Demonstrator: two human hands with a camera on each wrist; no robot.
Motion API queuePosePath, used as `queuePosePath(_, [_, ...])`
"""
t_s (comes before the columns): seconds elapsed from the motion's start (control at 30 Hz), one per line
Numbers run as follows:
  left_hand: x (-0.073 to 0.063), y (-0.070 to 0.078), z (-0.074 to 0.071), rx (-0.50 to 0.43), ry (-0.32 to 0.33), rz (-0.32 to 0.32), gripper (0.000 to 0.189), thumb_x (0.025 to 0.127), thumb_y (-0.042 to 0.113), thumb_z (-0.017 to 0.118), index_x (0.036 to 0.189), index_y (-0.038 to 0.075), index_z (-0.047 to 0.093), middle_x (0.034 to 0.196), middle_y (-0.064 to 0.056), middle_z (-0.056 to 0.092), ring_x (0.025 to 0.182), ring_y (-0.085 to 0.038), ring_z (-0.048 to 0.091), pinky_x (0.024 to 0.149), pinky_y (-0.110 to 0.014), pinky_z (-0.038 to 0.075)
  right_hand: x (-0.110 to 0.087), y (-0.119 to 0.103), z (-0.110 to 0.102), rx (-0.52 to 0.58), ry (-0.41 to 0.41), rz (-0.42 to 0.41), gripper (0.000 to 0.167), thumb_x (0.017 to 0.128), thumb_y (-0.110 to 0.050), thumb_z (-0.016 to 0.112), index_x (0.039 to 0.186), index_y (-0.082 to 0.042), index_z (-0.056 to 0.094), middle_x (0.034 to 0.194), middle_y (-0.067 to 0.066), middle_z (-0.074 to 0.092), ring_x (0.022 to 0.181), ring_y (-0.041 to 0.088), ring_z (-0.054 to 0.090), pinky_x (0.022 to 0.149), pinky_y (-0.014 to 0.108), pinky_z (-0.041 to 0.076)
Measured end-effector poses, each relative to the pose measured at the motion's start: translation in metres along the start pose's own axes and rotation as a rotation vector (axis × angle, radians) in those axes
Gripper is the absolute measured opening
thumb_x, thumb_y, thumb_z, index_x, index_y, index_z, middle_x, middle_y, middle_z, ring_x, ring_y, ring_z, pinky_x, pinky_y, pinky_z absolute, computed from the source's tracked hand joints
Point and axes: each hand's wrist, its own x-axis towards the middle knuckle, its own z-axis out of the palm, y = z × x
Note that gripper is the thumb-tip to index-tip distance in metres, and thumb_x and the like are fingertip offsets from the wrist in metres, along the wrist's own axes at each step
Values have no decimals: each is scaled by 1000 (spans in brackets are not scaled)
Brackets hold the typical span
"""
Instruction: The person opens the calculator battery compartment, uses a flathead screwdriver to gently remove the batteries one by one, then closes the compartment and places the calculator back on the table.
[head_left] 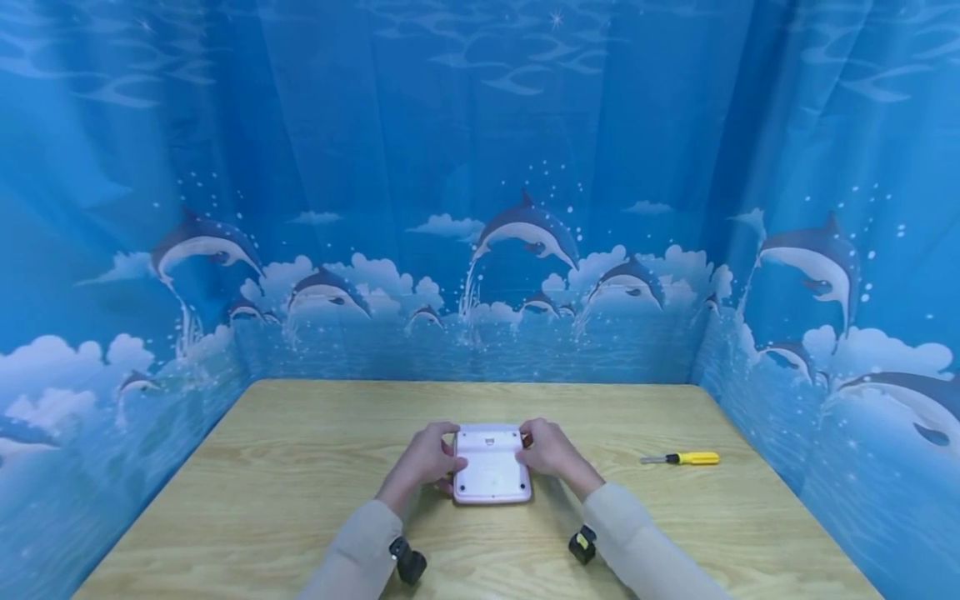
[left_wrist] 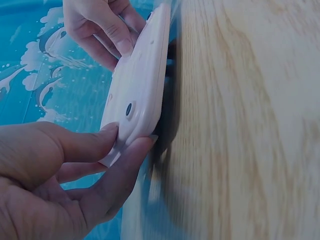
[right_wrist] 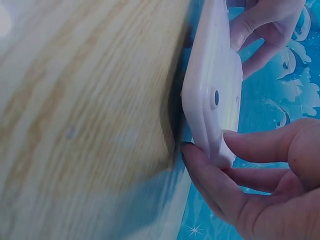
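A flat, pale pink device [head_left: 492, 475], in shape like a desk calculator, is held with its back facing up. Dark round feet mark its corners, and a small latch shows near the far edge. In both wrist views it is lifted slightly off the table, with shadow beneath. My left hand [head_left: 431, 457] pinches its left edge, thumb on the back and fingers underneath. On the opposite edge, my right hand [head_left: 552, 451] grips the same way. The device's underside is hidden.
A screwdriver [head_left: 693, 458] with a yellow handle lies to the right on the wooden table [head_left: 315, 467]. Blue dolphin-printed curtains [head_left: 420, 208] surround the table's back and sides.
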Motion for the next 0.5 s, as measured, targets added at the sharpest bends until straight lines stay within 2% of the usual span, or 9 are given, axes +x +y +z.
queuePosePath(0.3, [2, 0, 3, 11, 2, -11, 65, 87, -3, 75, 148, 5, 52, 96, -15, 60, 69, -24, 64, 52, -31, 61, 0, 1, 2, -11, -9, 23, 37, 87, 0, 74, 121, 10, 66, 104, 17, 72, 91, 23, 67, 83, 38, 62])
queuePosePath(0.5, [2, -1, 4, 11, -10, -10, 66, 88, -3, 75, 149, 3, 50, 99, -16, 60, 67, -23, 65, 52, -29, 60, -1, 2, 1, -9, -14, 27, 35, 87, 0, 73, 119, 10, 66, 102, 17, 71, 87, 22, 66, 80, 37, 62])
